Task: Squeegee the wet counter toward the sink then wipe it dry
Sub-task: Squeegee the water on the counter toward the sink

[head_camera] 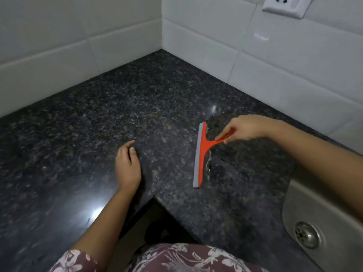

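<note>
My right hand [243, 128] grips the handle of an orange squeegee [201, 154] with a grey rubber blade. The blade lies along the dark speckled granite counter [137, 107], left of a thin film of water [225, 161]. My left hand [127, 165] rests on the counter with its fingers loosely curled and holds nothing. It lies left of the squeegee, near the counter's inner corner edge. The steel sink [306, 218] with its round drain sits at the lower right, below my right forearm.
White tiled walls [216, 36] meet in a corner behind the counter. A white wall socket [282, 5] is at the top right. The counter's front edge forms an inside corner [155, 197] in front of my body.
</note>
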